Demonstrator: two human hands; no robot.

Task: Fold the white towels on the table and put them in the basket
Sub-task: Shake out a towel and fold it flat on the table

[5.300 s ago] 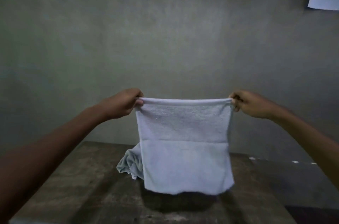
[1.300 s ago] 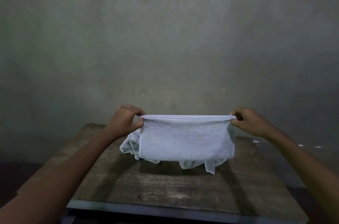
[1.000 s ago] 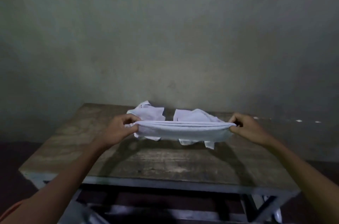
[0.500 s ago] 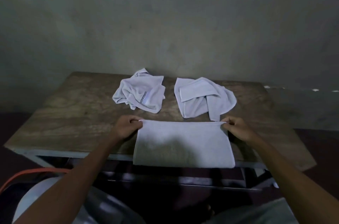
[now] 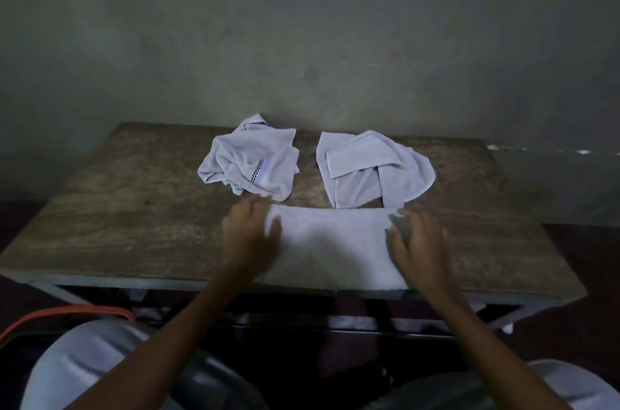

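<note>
A white towel [image 5: 332, 245], folded into a flat rectangle, lies at the near edge of the wooden table [image 5: 134, 208]. My left hand [image 5: 250, 235] rests flat on its left end with straight fingers. My right hand [image 5: 417, 242] lies flat on its right end, fingers spread. Behind it sit two crumpled white towels: one with a checkered stripe [image 5: 250, 161] at the back left, another [image 5: 372, 168] at the back right. No basket shows in the head view.
A grey wall [image 5: 302, 40] rises right behind the table. Below the table's near edge at the lower left I see an orange curved rim [image 5: 63, 312] and a pale rounded surface [image 5: 87, 366]. A dark floor lies to either side.
I lowered the towel from the air onto the table's near edge, folded in half. Both hands let go of its top corners and now lie flat on its ends.
</note>
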